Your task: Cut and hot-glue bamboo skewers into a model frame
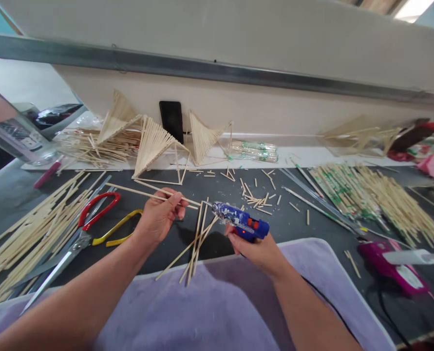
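Left hand: the left hand (165,208) pinches 2 thin sticks (129,190) between thumb and fingers, close to their right-hand ends.
Right hand: the right hand (251,248) wraps the grip of a blue glue gun (240,220), fingers closed.
Stick axis: the 2 held sticks run from far left to near right, spread apart at the far end and close together past the fingers.
Nozzle to stick ends: the gun points left, its tip just beside the stick ends; whether it touches, I cannot tell.
Nearer hand: the left, already on the sticks; the right sits beyond the ends, to the right.
Below the ends: several loose sticks (192,261) lie crossed, reaching the purple towel (147,317).
Left edge: red-and-yellow-handled scissors (82,239) lie beside the left forearm.
Far edge: stick frames (154,146) stand beyond the left hand; cut pieces (255,200) lie beyond the gun.
Room: the dark tabletop (288,225) shows right of the gun.
Cord: a black cord (326,297) runs beside the right forearm.
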A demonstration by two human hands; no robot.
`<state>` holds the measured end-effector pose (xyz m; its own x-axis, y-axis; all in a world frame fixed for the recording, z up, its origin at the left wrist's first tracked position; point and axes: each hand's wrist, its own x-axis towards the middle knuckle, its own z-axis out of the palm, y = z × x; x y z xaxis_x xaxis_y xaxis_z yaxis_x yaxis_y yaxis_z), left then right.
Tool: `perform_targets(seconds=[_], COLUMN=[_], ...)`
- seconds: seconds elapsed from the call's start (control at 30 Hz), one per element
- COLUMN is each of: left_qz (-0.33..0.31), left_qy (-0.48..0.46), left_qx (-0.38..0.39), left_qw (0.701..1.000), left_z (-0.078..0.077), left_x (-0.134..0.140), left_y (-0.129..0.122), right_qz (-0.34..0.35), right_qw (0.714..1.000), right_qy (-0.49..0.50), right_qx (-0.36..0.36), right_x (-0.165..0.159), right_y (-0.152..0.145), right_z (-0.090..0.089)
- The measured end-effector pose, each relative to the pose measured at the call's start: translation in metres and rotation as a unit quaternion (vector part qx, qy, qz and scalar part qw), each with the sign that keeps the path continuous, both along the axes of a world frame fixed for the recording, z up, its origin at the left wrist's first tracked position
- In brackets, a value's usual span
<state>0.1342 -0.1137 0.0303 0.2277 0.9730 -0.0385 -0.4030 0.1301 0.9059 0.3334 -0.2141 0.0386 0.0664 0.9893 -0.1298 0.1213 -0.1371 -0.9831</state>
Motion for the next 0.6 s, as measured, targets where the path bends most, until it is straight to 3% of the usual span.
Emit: perform_targets(seconds=[0.23, 0.6], left_qz=[0.002, 0.01], left_qy=[0.004, 0.031], left_qx=[0.036, 0.037], left_qw=[0.999, 0.999], left_z=[0.0, 0.003], left_x=[-0.001, 0.002], left_y=[-0.002, -0.005], right_qz=[-0.009, 0.006], right_qw=[0.988, 0.962], right_qy=[-0.126, -0.225], right_qx=[0.091, 0.153], right_x=[0.0, 0.0], right_y=[0.0, 0.0], right_z=[-0.025, -0.012])
